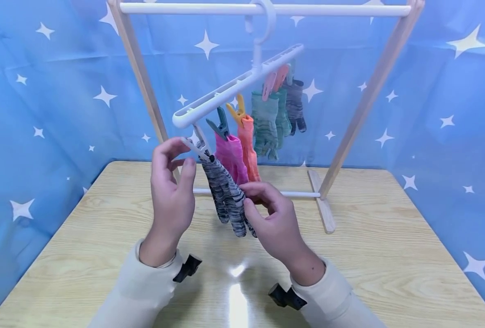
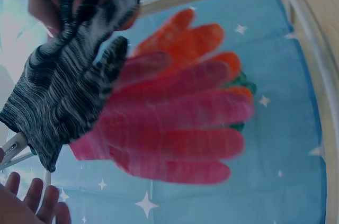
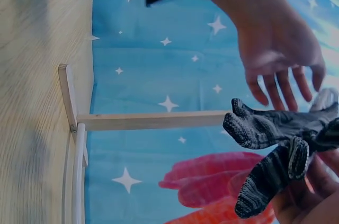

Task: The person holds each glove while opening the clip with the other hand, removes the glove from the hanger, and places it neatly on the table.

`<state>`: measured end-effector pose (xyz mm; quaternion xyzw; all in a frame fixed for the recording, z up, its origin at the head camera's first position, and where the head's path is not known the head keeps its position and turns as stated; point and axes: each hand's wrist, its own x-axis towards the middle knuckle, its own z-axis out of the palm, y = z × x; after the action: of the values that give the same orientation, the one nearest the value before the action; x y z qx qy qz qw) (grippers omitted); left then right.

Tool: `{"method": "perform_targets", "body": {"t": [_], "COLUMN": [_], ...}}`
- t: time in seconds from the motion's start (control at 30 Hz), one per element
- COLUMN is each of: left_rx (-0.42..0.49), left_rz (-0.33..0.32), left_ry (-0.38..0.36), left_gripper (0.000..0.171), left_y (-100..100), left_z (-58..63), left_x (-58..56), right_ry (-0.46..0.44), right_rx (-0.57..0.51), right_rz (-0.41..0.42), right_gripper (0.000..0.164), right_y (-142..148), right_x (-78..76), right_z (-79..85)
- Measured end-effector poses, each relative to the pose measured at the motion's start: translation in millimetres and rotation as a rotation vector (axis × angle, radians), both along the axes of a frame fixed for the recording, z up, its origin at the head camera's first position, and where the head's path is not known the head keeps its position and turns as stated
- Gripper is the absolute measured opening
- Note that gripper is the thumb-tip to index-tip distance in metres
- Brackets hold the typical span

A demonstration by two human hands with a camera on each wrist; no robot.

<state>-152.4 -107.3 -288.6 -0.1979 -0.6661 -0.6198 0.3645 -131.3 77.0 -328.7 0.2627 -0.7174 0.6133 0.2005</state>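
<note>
A black-and-grey knit glove (image 1: 223, 193) hangs from a white clothespin (image 1: 197, 145) at the near end of a white hanger (image 1: 226, 91). My right hand (image 1: 277, 218) pinches the glove near its fingers, thumb in front and the other fingers behind. Beside the clothespin is my left hand (image 1: 170, 187), its index fingertip right at the clip's handle. Its fingers are loosely extended in the right wrist view. Just behind hang a pink glove (image 1: 232, 155) from a dark green clothespin (image 1: 222, 125) and an orange glove (image 1: 248, 146) from a yellow clothespin (image 1: 238, 110).
Farther along the hanger, green gloves (image 1: 265, 120) and a dark grey glove (image 1: 294, 105) hang from clips. The hanger hooks over the white top bar (image 1: 332, 10) of a wooden-legged rack (image 1: 365, 105), standing on the wooden table (image 1: 390, 255). Behind is a blue starry backdrop (image 1: 451, 146).
</note>
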Motion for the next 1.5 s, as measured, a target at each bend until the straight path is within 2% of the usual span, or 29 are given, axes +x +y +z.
{"method": "perform_targets", "body": {"t": [0.13,0.3,0.4,0.53,0.7,0.87,1.07,1.3,1.5], "left_rx": [0.047,0.051,0.061,0.098,0.080,0.045,0.046,0.063,0.098], "left_rz": [-0.114,-0.143,-0.185,-0.291,-0.373,-0.393,-0.407,-0.364,-0.394], "left_ry": [-0.061,-0.126,-0.133,-0.139,-0.144,-0.124,-0.084,-0.131,-0.154], "left_gripper": [0.036,0.042,0.044,0.048,0.056,0.058,0.068,0.067,0.067], "left_y": [2.7,2.0,-0.1,-1.6,-2.2,-4.1,-2.6,0.2,-1.1], "left_z": [5.4,9.6,12.9,16.7,20.0,18.3,15.9,16.5,17.0], "left_x": [-2.6,-5.6,-9.3,-13.4,-15.2,-16.7,-18.7,-15.2,-12.4], "right_ry": [0.002,-0.002,0.001,-0.004,-0.009,-0.013,-0.013,-0.016,-0.011], "right_rx": [0.010,0.018,0.020,0.025,0.028,0.034,0.040,0.052,0.064], "right_rz": [0.007,0.024,0.032,0.028,0.033,0.034,0.039,0.051,0.058], "right_gripper": [0.025,0.025,0.025,0.026,0.026,0.026,0.025,0.027,0.032], "right_y": [-0.6,-2.5,-4.6,-7.2,-9.5,-10.9,-12.0,-13.7,-14.6], "right_x": [-0.9,-2.5,-3.6,-3.8,-3.8,-5.1,-5.0,-3.1,-4.7], "right_z": [-1.6,-2.2,-3.4,-5.4,-6.4,-9.5,-9.6,-11.8,-14.0]}}
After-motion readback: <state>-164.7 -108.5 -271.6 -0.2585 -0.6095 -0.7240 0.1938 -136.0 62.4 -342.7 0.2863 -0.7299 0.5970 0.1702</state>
